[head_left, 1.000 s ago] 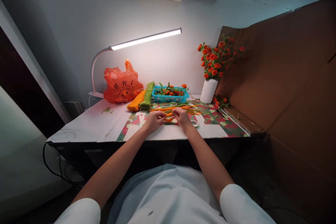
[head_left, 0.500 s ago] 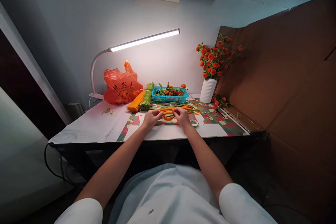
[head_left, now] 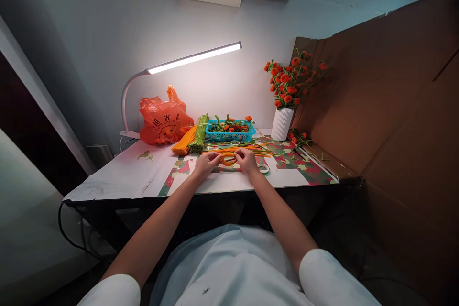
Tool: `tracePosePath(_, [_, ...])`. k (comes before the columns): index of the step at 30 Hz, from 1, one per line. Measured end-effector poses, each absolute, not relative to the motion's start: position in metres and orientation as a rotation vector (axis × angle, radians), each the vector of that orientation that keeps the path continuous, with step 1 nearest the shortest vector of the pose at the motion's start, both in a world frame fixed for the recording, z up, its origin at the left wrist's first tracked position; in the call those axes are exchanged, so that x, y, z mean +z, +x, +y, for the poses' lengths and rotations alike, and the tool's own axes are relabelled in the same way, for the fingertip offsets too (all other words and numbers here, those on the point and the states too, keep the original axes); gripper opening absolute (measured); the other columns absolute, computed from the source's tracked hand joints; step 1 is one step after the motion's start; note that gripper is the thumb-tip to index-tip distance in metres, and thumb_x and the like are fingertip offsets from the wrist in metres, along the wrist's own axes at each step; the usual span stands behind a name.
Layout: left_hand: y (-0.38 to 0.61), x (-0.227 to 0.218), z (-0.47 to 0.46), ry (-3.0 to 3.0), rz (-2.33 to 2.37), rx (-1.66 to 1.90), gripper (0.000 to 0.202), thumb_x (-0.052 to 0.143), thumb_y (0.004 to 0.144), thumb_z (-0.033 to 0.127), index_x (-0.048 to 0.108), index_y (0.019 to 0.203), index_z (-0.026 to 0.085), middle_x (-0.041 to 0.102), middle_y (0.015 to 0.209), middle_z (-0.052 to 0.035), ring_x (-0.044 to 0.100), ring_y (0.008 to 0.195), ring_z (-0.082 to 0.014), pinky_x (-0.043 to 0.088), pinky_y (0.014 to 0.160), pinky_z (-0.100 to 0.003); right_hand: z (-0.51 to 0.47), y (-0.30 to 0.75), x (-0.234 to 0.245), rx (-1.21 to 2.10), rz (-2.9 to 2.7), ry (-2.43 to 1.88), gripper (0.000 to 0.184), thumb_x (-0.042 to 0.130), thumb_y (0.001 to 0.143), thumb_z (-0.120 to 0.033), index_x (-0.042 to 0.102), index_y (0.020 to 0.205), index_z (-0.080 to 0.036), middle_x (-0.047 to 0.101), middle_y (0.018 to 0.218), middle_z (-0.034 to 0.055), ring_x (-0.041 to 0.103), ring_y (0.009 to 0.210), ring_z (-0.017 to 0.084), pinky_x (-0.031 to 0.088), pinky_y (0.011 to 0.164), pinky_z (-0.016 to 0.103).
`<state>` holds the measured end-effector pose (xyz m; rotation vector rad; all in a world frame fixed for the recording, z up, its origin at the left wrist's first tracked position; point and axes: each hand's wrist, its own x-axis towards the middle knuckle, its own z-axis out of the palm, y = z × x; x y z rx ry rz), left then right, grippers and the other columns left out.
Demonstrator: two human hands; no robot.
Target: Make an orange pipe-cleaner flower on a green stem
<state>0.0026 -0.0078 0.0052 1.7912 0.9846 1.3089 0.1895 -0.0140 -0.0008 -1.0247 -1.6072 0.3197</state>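
My left hand (head_left: 207, 162) and my right hand (head_left: 247, 160) meet over the patterned mat (head_left: 287, 165) on the desk. Between their fingertips they pinch an orange pipe cleaner (head_left: 227, 158) bent into a small loop. Just behind the loop lie several loose orange and green pipe cleaners (head_left: 247, 147). A small roll of tape (head_left: 264, 168) rests on the mat right of my right hand.
A blue basket (head_left: 230, 131) of small orange flowers stands behind, with bundles of orange and green stems (head_left: 193, 137) and an orange plastic bag (head_left: 163, 119) to its left. A white vase (head_left: 282, 123) of orange flowers stands right, by a cardboard wall (head_left: 387, 105). A desk lamp (head_left: 193, 57) arches overhead.
Both hands have stayed together on the pipe cleaner, and its curl has closed into a rounder loop. The view has tilted slightly.
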Motion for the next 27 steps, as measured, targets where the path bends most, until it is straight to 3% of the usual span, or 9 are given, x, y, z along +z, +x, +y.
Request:
tracePosePath(7, [0.002,0.003,-0.004,1.814,0.992,1.298,0.038,0.066,0.069,0.054,0.067,0.068,0.016,0.069,0.061,-0.0028,0.061,0.053,-0.0143,0.049,0.051,-0.024,-0.013,0.187,-0.003,0.311,-1.638,-1.002,0.010,0.052,0.074,-0.021,0.061,0.069,-0.018,0.062,0.067,0.0026,0.056,0.061,0.015,0.044,0.059,0.026])
tracePosePath(13, [0.000,0.007,-0.007,1.715,1.008,1.361,0.045,0.066,0.067,0.061,0.064,0.069,0.017,0.068,0.061,-0.0034,0.063,0.056,-0.0161,0.050,0.052,-0.025,-0.013,0.188,0.000,0.400,-1.597,-1.072,0.021,0.050,0.082,-0.034,0.061,0.073,-0.019,0.064,0.070,0.0029,0.056,0.060,0.016,0.043,0.057,0.026])
tracePosePath(18, [-0.005,0.009,-0.007,1.681,1.098,1.453,0.040,0.065,0.068,0.058,0.061,0.066,0.018,0.065,0.057,-0.0020,0.061,0.052,-0.0156,0.046,0.046,-0.023,-0.013,0.191,0.001,0.353,-1.645,-1.121,0.035,0.041,0.086,-0.035,0.045,0.054,-0.021,0.051,0.052,-0.0003,0.047,0.051,0.015,0.032,0.049,0.025])
tracePosePath(27, [-0.012,0.014,0.000,1.392,1.258,1.704,0.027,0.060,0.072,0.043,0.060,0.071,0.016,0.067,0.065,-0.0051,0.065,0.063,-0.0188,0.052,0.051,-0.026,-0.018,0.195,0.010,0.352,-1.472,-1.133,0.035,0.040,0.085,-0.037,0.038,0.054,-0.021,0.041,0.049,-0.0021,0.040,0.049,0.013,0.028,0.049,0.025])
